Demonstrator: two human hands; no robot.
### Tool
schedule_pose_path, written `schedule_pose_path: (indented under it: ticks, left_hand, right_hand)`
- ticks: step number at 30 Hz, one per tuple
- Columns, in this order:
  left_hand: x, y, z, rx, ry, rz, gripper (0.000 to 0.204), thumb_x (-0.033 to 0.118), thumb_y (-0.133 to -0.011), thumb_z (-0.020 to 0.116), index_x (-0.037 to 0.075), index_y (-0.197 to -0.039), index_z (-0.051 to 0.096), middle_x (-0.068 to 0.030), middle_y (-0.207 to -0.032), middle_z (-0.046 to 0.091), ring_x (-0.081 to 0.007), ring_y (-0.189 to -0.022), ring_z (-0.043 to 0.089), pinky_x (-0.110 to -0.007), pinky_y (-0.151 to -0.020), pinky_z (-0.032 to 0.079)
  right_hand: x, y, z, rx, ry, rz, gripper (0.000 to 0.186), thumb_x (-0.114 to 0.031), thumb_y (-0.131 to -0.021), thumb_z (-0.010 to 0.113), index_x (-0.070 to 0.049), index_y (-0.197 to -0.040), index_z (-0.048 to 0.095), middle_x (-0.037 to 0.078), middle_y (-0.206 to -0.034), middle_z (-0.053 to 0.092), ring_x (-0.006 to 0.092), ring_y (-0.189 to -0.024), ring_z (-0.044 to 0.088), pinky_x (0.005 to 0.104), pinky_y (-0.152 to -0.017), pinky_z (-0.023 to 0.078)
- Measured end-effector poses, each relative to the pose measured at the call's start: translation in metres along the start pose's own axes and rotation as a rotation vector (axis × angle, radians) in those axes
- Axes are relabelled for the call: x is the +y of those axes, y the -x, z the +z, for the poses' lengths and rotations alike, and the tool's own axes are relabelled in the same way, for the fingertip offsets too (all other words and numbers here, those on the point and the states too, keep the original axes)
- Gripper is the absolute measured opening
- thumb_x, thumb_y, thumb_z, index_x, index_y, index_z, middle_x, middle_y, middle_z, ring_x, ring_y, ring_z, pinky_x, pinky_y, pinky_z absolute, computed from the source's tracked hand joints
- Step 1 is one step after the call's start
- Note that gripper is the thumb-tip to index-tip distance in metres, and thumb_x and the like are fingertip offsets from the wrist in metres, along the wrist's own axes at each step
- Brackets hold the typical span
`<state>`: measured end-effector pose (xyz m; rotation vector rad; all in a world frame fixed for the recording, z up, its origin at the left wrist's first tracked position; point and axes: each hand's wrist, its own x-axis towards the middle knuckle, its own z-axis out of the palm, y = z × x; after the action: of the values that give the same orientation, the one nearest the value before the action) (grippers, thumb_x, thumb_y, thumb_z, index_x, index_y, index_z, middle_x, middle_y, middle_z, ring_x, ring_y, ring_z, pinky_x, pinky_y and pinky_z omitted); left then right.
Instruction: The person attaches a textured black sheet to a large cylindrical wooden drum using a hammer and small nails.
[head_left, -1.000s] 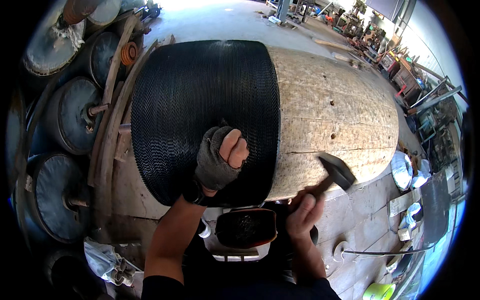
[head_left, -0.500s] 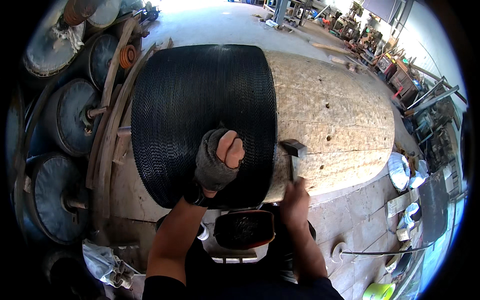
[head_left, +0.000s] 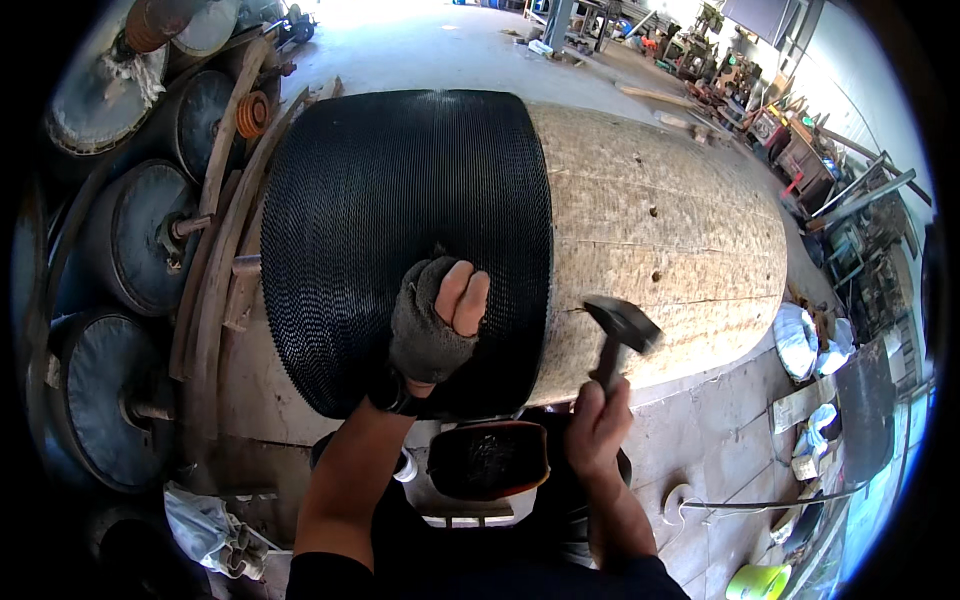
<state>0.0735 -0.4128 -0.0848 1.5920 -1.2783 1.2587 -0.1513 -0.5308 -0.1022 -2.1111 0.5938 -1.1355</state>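
Sunlit workshop floor is surrounding a big wooden drum (head_left: 660, 230); gloved left hand (head_left: 432, 325), fingers together, is pressing stiff black ribbed matting (head_left: 400, 210) flat while right hand (head_left: 598, 425), fingers wrapped, is gripping a heavy hammer (head_left: 618, 335) low on its handle.

Gloved left hand (head_left: 437, 325) flat on black ribbed belt (head_left: 400, 220) — hammer (head_left: 618, 335) in right hand (head_left: 598, 425).

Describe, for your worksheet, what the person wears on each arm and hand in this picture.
The left hand wears a dark grey fingerless glove of worn fabric, with a black cuff at the wrist. The right hand is bare, with no glove. Both forearms are uncovered; dark sleeves begin near the elbows at the lower edge. No watch or jewellery shows.
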Motion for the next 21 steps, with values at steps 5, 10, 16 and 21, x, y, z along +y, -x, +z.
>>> schedule_pose_path:
  ticks: [5,10,16,21]
  left_hand:
    - [0.001,0.003,0.000,-0.032,0.017,-0.016,0.052,-0.009,-0.074,0.070,0.004,-0.123,0.056,-0.0120,-0.111,0.061,-0.0210,-0.077,0.062,-0.038,-0.070,0.054]
    - [0.002,-0.007,-0.003,0.035,-0.075,0.004,0.051,-0.009,-0.076,0.069,0.003,-0.124,0.056,-0.0128,-0.111,0.060,-0.0224,-0.079,0.063,-0.038,-0.068,0.054]
    - [-0.001,0.006,0.003,-0.008,-0.006,-0.033,0.051,-0.010,-0.075,0.068,0.002,-0.124,0.057,-0.0141,-0.112,0.059,-0.0241,-0.083,0.063,-0.040,-0.070,0.055]
    - [0.000,0.000,0.002,-0.018,0.000,-0.019,0.051,-0.011,-0.077,0.066,0.001,-0.125,0.056,-0.0131,-0.112,0.059,-0.0191,-0.075,0.061,-0.037,-0.072,0.055]
  right_hand:
    - [0.011,-0.016,0.013,-0.224,0.349,0.183,0.018,-0.009,-0.099,0.053,0.005,-0.110,0.054,0.027,-0.076,0.064,0.0438,-0.067,0.066,0.0477,-0.060,0.051]
    - [0.002,0.003,-0.003,0.012,-0.025,0.095,0.015,-0.012,-0.101,0.053,0.003,-0.102,0.051,0.026,-0.079,0.063,0.0435,-0.065,0.065,0.0455,-0.057,0.049]
    - [-0.001,-0.015,0.003,-0.121,0.166,0.113,0.014,-0.014,-0.101,0.055,0.000,-0.103,0.053,0.028,-0.071,0.061,0.0503,-0.069,0.062,0.0479,-0.058,0.050]
    - [0.013,-0.001,0.005,0.116,0.089,-0.180,0.018,-0.011,-0.097,0.058,0.004,-0.105,0.053,0.025,-0.073,0.063,0.0486,-0.068,0.064,0.0494,-0.057,0.050]
